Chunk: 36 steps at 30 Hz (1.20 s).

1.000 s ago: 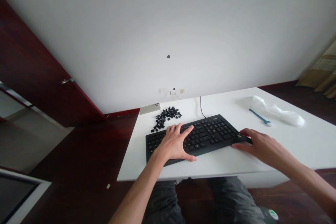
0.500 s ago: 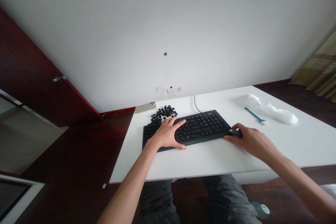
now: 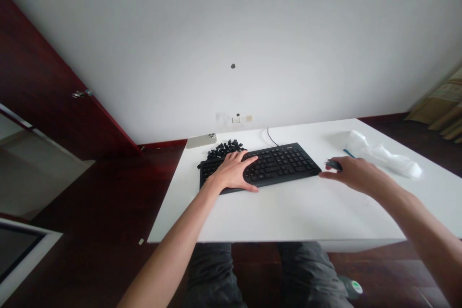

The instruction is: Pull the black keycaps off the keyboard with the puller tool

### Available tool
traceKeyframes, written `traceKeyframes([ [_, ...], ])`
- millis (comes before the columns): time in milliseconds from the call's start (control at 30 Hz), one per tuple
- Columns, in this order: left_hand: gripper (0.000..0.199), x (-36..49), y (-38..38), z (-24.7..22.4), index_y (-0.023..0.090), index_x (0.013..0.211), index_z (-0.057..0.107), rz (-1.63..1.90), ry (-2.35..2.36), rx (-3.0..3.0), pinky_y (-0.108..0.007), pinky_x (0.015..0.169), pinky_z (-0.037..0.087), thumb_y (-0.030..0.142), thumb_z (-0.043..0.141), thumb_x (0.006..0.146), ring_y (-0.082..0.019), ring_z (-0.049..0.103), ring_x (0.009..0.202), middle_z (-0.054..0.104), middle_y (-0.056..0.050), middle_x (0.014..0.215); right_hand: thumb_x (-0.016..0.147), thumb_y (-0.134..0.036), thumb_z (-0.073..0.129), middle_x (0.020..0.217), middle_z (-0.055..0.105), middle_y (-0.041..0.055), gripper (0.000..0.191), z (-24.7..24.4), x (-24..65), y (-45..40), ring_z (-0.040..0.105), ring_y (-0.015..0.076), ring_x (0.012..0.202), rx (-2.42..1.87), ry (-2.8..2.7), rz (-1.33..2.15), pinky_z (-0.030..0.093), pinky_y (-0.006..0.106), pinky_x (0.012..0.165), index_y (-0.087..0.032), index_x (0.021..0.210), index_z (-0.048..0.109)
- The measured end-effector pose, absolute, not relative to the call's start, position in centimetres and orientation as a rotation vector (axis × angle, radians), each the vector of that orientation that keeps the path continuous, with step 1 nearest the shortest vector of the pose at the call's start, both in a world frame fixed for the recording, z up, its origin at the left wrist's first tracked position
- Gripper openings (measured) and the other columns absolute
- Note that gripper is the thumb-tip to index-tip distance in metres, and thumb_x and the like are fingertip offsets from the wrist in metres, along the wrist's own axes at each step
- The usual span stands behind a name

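A black keyboard (image 3: pixel 285 166) lies at a slight angle on the white table. My left hand (image 3: pixel 233 172) rests on its left part, fingers spread over the keys and the thumb past the front edge. Off the keyboard's right end, my right hand (image 3: pixel 355 173) grips a small black keycap puller (image 3: pixel 334 164) whose metal tip points left. Its thumb reaches near the keyboard's corner. Loose black keycaps (image 3: pixel 227 147) are piled behind the keyboard, beyond my left hand. The keys under my left hand are hidden.
A phone (image 3: pixel 201 141) lies at the table's back left corner. To the right are a crumpled white plastic bag (image 3: pixel 388 157) and a blue brush (image 3: pixel 348 153), partly hidden by my right hand. The keyboard's cable (image 3: pixel 271 137) runs off the back edge.
My right hand has lifted the puller away from the keyboard's right end, moving up and right. The left hand stays on the keys. The view has shifted slightly.
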<state>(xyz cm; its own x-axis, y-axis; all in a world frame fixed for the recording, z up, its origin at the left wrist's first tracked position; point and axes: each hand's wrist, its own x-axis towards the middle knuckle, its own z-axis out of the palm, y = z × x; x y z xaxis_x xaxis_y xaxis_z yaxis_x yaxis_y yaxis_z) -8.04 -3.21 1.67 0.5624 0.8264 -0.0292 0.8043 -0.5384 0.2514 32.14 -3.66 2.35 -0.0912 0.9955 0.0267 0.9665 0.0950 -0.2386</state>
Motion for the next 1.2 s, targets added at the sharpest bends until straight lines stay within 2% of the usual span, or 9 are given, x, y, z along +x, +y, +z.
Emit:
traceKeyframes([
  [100, 0.118, -8.3, -2.3, 2.6, 0.034, 0.168, 0.037, 0.151, 1.325, 2.560, -0.059, 0.132, 0.018, 0.094, 0.070, 0.071, -0.043, 0.022, 0.162, 0.026, -0.012, 0.177, 0.086, -0.052, 0.064, 0.075, 0.071, 0.0088, 0.029, 6.8, 31.1, -3.2, 0.065, 0.0297, 0.070, -1.919, -1.919, -0.018, 0.041, 0.039, 0.065, -0.025, 0.084, 0.074],
  [167, 0.099, -8.5, -1.0, 3.4, 0.032, 0.166, 0.041, 0.254, 1.317, 2.540, -0.053, 0.131, 0.024, 0.088, 0.059, 0.086, -0.038, 0.026, 0.161, 0.030, -0.010, 0.176, 0.090, -0.050, 0.061, 0.077, 0.071, 0.0059, 0.029, 9.5, 29.1, -2.6, 0.065, 0.0261, 0.073, -1.682, -1.787, 0.172, 0.045, 0.037, 0.068, -0.025, 0.092, 0.075],
  [300, 0.067, -8.7, 1.9, 4.1, 0.022, 0.152, 0.059, 0.559, 1.424, 2.542, -0.044, 0.117, 0.042, 0.068, 0.055, 0.102, -0.031, 0.054, 0.137, 0.066, -0.011, 0.146, 0.097, -0.043, 0.047, 0.088, 0.073, 0.0074, 0.037, 11.4, 24.6, 0.5, 0.066, 0.0249, 0.091, -1.228, -1.650, 0.387, 0.050, 0.036, 0.082, -0.021, 0.082, 0.073],
  [367, 0.066, -8.4, 2.3, 3.8, 0.021, 0.149, 0.061, 0.623, 1.442, 2.543, -0.043, 0.111, 0.046, 0.066, 0.057, 0.102, -0.030, 0.059, 0.127, 0.073, -0.010, 0.133, 0.100, -0.050, 0.042, 0.075, 0.068, 0.0072, 0.048, 10.2, 23.0, 2.8, 0.061, 0.0235, 0.075, -1.259, -1.619, 0.469, 0.047, 0.035, 0.067, -0.022, 0.078, 0.074],
  [500, 0.082, -7.8, 1.1, 2.6, 0.023, 0.155, 0.056, 0.594, 1.344, 2.616, -0.046, 0.114, 0.043, 0.079, 0.060, 0.095, -0.031, 0.058, 0.130, 0.068, -0.010, 0.143, 0.102, -0.063, 0.042, 0.055, 0.061, 0.0054, 0.060, 5.6, 22.0, 6.7, 0.056, 0.0201, 0.053, -1.293, -1.560, 0.627, 0.048, 0.035, 0.057, -0.019, 0.079, 0.076],
  [700, 0.101, -7.5, 0.1, 2.1, 0.024, 0.165, 0.043, 0.429, 1.310, 2.592, -0.048, 0.120, 0.038, 0.087, 0.060, 0.087, -0.033, 0.053, 0.139, 0.059, -0.012, 0.154, 0.098, -0.057, 0.061, 0.092, 0.078, 0.0059, 0.046, 0.7, 23.3, 8.0, 0.070, 0.0221, 0.074, -1.253, -1.558, 0.378, 0.056, 0.034, 0.067, -0.025, 0.128, 0.073],
  [833, 0.093, -6.9, 0.0, 2.3, 0.026, 0.166, 0.040, 0.385, 1.294, 2.603, -0.047, 0.123, 0.035, 0.079, 0.062, 0.093, -0.032, 0.052, 0.142, 0.058, -0.012, 0.156, 0.096, -0.047, 0.064, 0.100, 0.077, 0.0064, 0.031, 0.8, 23.2, 7.4, 0.070, 0.0237, 0.082, -1.214, -1.677, 0.273, 0.055, 0.037, 0.077, -0.027, 0.119, 0.070],
  [1033, 0.078, -6.3, -0.1, 1.9, 0.023, 0.165, 0.042, 0.412, 1.290, 2.597, -0.045, 0.124, 0.036, 0.062, 0.063, 0.100, -0.031, 0.053, 0.140, 0.060, -0.013, 0.152, 0.094, -0.043, 0.065, 0.080, 0.070, 0.0026, 0.024, 1.5, 22.6, 6.8, 0.061, 0.0215, 0.065, -1.247, -1.753, 0.277, 0.047, 0.036, 0.064, -0.027, 0.110, 0.065],
  [1200, 0.070, -6.1, 0.0, 1.6, 0.018, 0.161, 0.047, 0.488, 1.289, 2.569, -0.043, 0.124, 0.038, 0.052, 0.062, 0.102, -0.030, 0.054, 0.139, 0.061, -0.014, 0.149, 0.099, -0.047, 0.058, 0.086, 0.075, 0.0044, 0.026, 1.6, 22.7, 7.0, 0.065, 0.0229, 0.071, -1.193, -1.800, 0.270, 0.049, 0.037, 0.071, -0.026, 0.109, 0.071],
])
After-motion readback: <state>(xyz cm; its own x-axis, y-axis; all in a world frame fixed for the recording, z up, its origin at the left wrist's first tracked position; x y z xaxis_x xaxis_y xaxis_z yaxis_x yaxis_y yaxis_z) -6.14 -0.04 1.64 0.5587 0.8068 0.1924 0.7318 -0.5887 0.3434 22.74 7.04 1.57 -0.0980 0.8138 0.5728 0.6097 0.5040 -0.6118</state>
